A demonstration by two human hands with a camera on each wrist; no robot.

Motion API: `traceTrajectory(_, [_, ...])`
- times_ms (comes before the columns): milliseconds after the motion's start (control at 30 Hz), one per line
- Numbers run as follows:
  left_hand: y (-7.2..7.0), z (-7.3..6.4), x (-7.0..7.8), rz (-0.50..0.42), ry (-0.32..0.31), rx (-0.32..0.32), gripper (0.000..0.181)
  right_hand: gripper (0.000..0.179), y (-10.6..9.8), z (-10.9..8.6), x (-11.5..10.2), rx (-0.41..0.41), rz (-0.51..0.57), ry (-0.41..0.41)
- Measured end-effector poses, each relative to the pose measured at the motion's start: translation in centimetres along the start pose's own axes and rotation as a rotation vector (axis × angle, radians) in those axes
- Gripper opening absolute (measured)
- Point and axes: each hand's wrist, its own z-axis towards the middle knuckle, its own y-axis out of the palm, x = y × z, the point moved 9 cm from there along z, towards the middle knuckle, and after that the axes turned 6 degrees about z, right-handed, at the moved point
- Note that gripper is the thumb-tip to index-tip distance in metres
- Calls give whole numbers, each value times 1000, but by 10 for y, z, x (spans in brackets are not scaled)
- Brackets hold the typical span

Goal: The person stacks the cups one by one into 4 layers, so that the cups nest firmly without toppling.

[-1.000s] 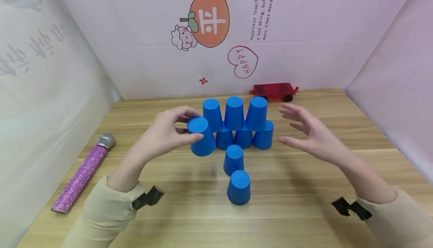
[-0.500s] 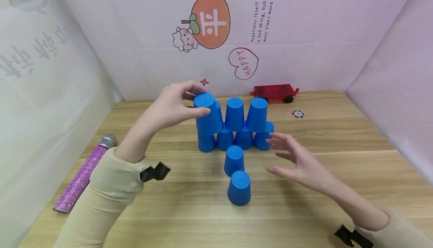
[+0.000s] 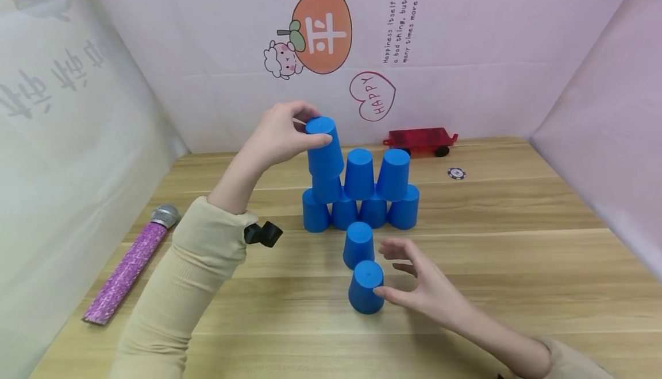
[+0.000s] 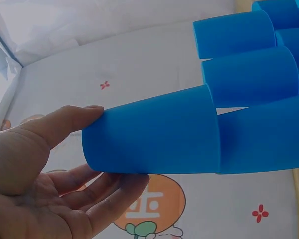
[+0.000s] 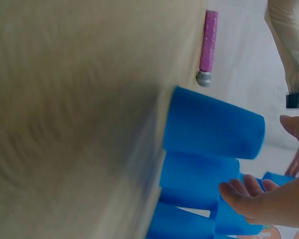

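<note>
My left hand (image 3: 289,132) pinches an upside-down blue cup (image 3: 324,146) between thumb and fingers near its closed end. Its rim overlaps the top of the left cup (image 3: 326,189) in the stack's upper row; the left wrist view shows the two rims end to end in line. Three cups form that upper row, over a lower row of several cups (image 3: 315,212). Two single cups stand in front: one nearer the stack (image 3: 358,247) and a front one (image 3: 365,296). Beside the front cup is my right hand (image 3: 421,281), fingers apart, thumb tip right at its side.
A purple glittery microphone (image 3: 129,270) lies at the left of the wooden table (image 3: 258,321). Behind the stack, a red toy wagon (image 3: 421,139) stands by the printed back wall (image 3: 465,51). A poker chip (image 3: 457,173) lies right of the stack.
My left hand has lifted the blue cup up and slightly right, over the upper row's left cup. My right hand has moved left and nearer, from beside the stack to the front cup.
</note>
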Motion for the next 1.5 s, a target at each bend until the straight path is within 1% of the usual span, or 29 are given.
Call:
traceTrajectory(200, [4,10,6,9,13,24,49,64,12,1,6,-28,-9,9])
traceTrajectory(400, [5,16,12,12,16,41,50,62,17,3,7,-50,-5,11])
traceTrajectory(500, [7,20,12,10,8,39,50,61,18,3,8,-63,1,22])
traceTrajectory(733, [10,28,12,16,-4,40,50,56,22,4,6,-101,11,18])
traceTrajectory(933, [11,29,14,22,-14,36,50,54,24,5,8,-110,13,41])
traceTrajectory(1133, [14,31,17,26,-6,25,50,51,26,5,10,-111,-3,40])
traceTrajectory(1433, [15,30,16,0,6,36,49,47,25,4,9,-115,11,46])
traceTrajectory(1500, [15,29,15,-3,7,36,51,46,24,4,9,-111,12,50])
